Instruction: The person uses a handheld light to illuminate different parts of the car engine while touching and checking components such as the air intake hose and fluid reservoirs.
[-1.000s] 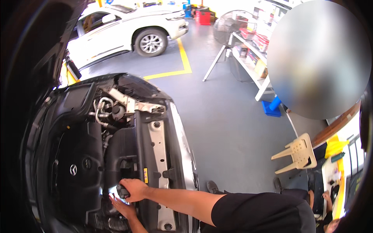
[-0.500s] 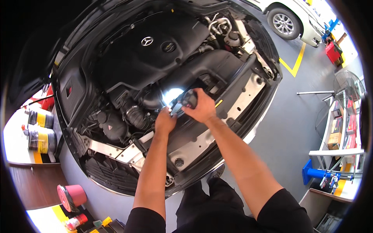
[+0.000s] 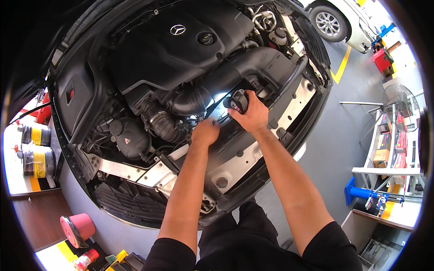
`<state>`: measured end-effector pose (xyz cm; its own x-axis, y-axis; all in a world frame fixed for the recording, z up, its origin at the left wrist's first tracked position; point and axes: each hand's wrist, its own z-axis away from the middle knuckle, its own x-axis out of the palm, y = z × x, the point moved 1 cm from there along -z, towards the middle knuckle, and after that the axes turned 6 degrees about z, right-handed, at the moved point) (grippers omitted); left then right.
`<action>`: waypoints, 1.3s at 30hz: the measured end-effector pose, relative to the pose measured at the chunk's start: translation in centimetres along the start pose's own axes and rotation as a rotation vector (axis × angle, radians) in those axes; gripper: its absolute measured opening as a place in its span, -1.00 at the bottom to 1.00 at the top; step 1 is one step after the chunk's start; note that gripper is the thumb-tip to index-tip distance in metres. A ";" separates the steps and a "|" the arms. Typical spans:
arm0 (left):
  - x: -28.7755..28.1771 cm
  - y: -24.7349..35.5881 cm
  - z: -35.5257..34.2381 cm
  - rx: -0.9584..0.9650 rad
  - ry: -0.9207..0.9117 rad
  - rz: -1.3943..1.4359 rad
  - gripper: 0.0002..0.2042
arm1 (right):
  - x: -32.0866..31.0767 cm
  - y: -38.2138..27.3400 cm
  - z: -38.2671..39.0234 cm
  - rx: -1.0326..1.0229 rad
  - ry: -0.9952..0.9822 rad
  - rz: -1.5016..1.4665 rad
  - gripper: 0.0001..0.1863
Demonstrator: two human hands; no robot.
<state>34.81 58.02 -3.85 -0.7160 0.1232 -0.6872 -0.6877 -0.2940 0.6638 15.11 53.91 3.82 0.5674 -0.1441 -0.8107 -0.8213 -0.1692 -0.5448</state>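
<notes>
I lean over the open engine bay of a dark car (image 3: 289, 135). My right hand (image 3: 250, 114) grips a small black torch (image 3: 237, 101), whose beam lights a bright patch below the ribbed black intake hose (image 3: 212, 88). My left hand (image 3: 205, 132) is curled with fingers closed, reaching down into the gap beside the hose; what its fingertips touch is hidden. The black plastic engine cover (image 3: 176, 45) lies beyond both hands.
A black coolant reservoir (image 3: 129, 140) sits left of my left hand. A white car (image 3: 343, 22) is parked at the top right. Shelves and a fan (image 3: 398, 108) stand at the right. Yellow-banded cans (image 3: 36, 158) and a pink roll (image 3: 77, 228) sit at the left.
A second ago my view was turned sideways with a person at the right. Since then it has swung over the engine bay, and both hands have stayed by the intake hose with the torch.
</notes>
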 end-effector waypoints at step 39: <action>1.3 -3.5 -2.6 0.162 0.078 -0.015 -0.71 | -0.7 -1.9 0.3 0.008 -0.157 0.086 -0.10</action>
<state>36.63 56.71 -7.81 -0.6986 0.0509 -0.7137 -0.7128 -0.1355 0.6881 16.30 54.64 5.34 0.4796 -0.0033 -0.8775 -0.8671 -0.1553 -0.4733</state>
